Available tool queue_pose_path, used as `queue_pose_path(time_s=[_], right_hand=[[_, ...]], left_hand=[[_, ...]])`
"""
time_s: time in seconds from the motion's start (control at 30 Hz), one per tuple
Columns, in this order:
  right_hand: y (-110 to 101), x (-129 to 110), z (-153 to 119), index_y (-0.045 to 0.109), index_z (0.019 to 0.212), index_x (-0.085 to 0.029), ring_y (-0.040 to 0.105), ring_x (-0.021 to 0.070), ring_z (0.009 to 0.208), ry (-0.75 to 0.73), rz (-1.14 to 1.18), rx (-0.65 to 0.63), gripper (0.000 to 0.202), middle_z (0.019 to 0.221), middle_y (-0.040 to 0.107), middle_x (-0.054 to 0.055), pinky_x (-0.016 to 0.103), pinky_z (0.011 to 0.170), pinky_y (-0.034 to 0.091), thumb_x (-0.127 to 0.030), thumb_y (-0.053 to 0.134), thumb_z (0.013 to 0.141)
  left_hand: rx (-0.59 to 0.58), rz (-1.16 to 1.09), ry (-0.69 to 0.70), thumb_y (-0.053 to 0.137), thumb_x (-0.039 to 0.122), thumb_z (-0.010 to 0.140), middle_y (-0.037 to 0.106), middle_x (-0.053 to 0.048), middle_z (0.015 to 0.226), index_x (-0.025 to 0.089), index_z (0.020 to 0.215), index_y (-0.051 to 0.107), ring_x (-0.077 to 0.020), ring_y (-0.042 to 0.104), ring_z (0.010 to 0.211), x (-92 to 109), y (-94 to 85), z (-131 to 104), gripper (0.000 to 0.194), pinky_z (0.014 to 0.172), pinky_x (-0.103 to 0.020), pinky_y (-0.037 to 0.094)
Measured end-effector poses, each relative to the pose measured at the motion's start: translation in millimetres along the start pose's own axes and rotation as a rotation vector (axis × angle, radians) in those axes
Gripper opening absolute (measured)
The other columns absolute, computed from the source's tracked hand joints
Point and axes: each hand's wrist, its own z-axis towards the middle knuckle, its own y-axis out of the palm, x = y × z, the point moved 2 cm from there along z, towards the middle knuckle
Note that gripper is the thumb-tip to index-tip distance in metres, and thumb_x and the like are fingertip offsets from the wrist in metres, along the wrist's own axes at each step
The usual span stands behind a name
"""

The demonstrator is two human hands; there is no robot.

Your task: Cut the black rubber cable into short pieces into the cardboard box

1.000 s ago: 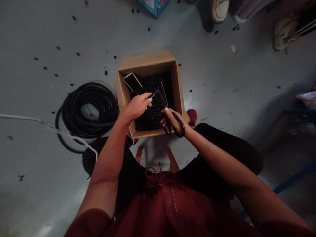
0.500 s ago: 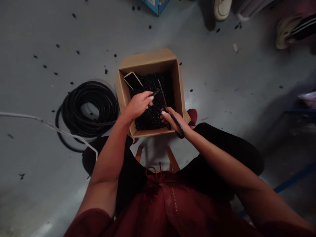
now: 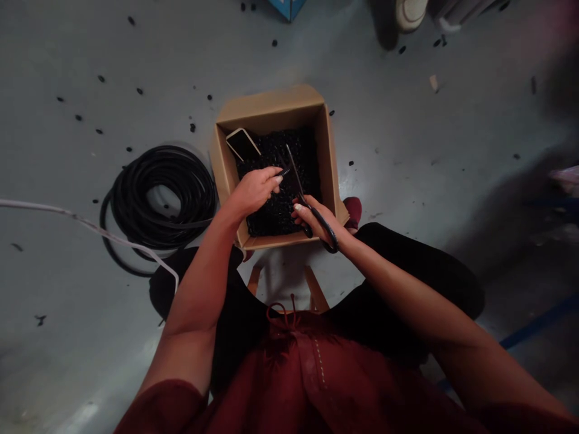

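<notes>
Black tubing end (image 3: 284, 172): light, rubbery, pinched in closed left hand (image 3: 254, 189). Scissors (image 3: 302, 194): stiff, gripped at handles by right hand (image 3: 316, 218), blades nearly shut.

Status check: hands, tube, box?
Left hand pinches black tube end. Right hand grips scissors, blades at tube. Both over cardboard box; phone inside.
</notes>
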Motion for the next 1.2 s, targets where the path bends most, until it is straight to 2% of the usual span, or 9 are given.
queue_pose_path(time_s=[0.2, 0.53, 0.93, 1.2], right_hand=[[-0.7, -1.7, -1.3, 0.057, 0.116, -0.018, 0.065, 0.0183, 0.079, 0.006, -0.026, -0.019, 0.037, 0.095, 0.068, 0.007, 0.031, 0.072, 0.051, -0.048, 0.053, 0.094], [-2.4, 3.8, -1.1, 0.057, 0.121, -0.02, 0.062, 0.0185, 0.077, 0.014, -0.112, -0.009, 0.045, 0.094, 0.067, 0.006, 0.031, 0.069, 0.05, -0.053, 0.055, 0.091], [-1.9, -3.0, -7.5, 0.05, 0.092, -0.023, 0.047, 0.0139, 0.063, 0.0, -0.118, 0.019, 0.032, 0.071, 0.051, -0.001, 0.026, 0.057, 0.038, -0.055, 0.048, 0.093], [-7.3, 4.4, -2.7, 0.051, 0.091, -0.024, 0.048, 0.0155, 0.065, 0.04, -0.096, 0.056, 0.032, 0.069, 0.05, -0.001, 0.027, 0.057, 0.04, -0.056, 0.053, 0.091]], left_hand=[[-0.012, 0.042, 0.014, 0.041, 0.026, 0.096, 0.071, -0.007, 0.089, 0.011, 0.123, 0.066, -0.0148, 0.061, 0.079, 1.1, 0.8, 0.1, 0.04, 0.077, -0.027, 0.049], [-0.031, 0.079, 0.021, 0.04, 0.025, 0.096, 0.071, -0.006, 0.089, 0.009, 0.122, 0.065, -0.0139, 0.061, 0.076, -0.7, 1.4, 0.6, 0.04, 0.078, -0.027, 0.049], [-0.038, 0.072, 0.031, 0.041, 0.026, 0.097, 0.071, -0.006, 0.087, 0.01, 0.113, 0.067, -0.0135, 0.062, 0.075, -0.1, 1.8, 0.5, 0.035, 0.076, -0.027, 0.049], [-0.091, 0.058, -0.093, 0.048, 0.027, 0.094, 0.071, -0.006, 0.086, 0.012, 0.104, 0.066, -0.0135, 0.064, 0.071, -5.6, 3.9, -0.2, 0.025, 0.071, -0.026, 0.05]])
